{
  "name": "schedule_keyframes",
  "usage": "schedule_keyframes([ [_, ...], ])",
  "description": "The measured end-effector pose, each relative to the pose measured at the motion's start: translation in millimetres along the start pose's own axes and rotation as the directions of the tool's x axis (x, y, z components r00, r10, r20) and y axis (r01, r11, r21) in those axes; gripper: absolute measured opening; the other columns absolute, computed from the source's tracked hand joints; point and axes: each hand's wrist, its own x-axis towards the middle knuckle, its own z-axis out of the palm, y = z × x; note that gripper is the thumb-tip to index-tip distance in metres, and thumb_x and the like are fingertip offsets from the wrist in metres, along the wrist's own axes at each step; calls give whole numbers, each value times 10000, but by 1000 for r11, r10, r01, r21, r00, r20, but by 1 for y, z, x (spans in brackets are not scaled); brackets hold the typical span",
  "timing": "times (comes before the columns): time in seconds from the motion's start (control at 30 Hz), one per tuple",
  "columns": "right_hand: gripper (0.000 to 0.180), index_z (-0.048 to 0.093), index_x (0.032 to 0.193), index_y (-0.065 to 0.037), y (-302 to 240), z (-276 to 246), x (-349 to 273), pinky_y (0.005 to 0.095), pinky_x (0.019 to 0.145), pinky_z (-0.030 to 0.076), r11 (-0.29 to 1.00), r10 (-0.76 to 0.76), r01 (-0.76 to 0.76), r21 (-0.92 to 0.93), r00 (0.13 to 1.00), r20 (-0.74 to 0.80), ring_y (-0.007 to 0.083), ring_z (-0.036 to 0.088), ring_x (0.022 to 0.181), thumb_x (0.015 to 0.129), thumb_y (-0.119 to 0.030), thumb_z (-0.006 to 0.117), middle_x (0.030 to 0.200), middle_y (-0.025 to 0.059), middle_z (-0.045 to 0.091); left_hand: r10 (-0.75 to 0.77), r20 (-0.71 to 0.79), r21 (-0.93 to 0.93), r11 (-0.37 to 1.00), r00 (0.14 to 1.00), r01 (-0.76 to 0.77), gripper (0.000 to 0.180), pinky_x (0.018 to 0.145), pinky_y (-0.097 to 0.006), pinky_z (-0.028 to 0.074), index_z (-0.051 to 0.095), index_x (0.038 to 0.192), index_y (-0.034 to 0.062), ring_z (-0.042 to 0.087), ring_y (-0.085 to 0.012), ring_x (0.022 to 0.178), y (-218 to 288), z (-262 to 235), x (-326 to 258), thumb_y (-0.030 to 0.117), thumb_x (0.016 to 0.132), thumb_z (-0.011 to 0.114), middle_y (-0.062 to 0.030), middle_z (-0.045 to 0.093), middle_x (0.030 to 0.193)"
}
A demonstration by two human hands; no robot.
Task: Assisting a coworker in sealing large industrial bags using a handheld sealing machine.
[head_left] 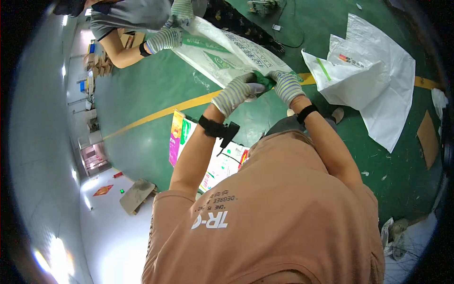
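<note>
A white woven sack (215,49) with green print stretches between me and a co-worker across from me. My left hand (235,94), in a striped knit glove, is closed on the near end of the sack, where a green part (263,81) is bunched up. Close beside it, my right hand (285,86), gloved the same way, grips that bunched end too. The co-worker's gloved hand (164,39) holds the sack's far left side, and a second striped glove (182,10) is above it. My fingertips are partly hidden in the folds.
An opened white sack (366,78) lies on the green floor to my right, with a cardboard piece (428,139) beyond it. Colourful printed boxes (222,161) stand by my left arm. A yellow line (161,113) crosses the floor. A cable (295,35) lies at the top.
</note>
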Motion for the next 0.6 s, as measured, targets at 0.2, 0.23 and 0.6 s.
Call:
schedule_keyframes([
  [0.2, 382, 690, 1137, -122, -12, 0, -5, 454, 866, 523, 1000, 8, -11, 19, 991, 132, 374, 665, 1003, 823, -17, 500, 1108, 182, 691, -15, 211, 53, 999, 977, 4, 376, 784, -231, 488, 612, 1251, 25, 605, -87, 832, -23, -35, -14, 83, 880, 628, -11, 675, 1017],
  [0.23, 380, 692, 1129, -120, -14, -1, -6, 457, 871, 519, 1000, 3, -3, -1, 988, 154, 380, 663, 1000, 821, -15, 497, 1105, 186, 690, -52, 244, 227, 974, 968, -5, 381, 780, -243, 481, 610, 1253, 19, 589, -81, 820, -25, -37, -13, 80, 877, 628, -8, 671, 1003],
  [0.6, 354, 687, 1113, -85, -15, 4, 1, 446, 902, 513, 998, -20, 15, 60, 996, 92, 398, 641, 1017, 804, -1, 539, 1097, 208, 680, 398, 92, 517, 764, 913, -385, 348, 741, -373, 508, 653, 1122, 18, 604, -274, 729, -56, -32, -1, 102, 785, 678, -154, 679, 820],
])
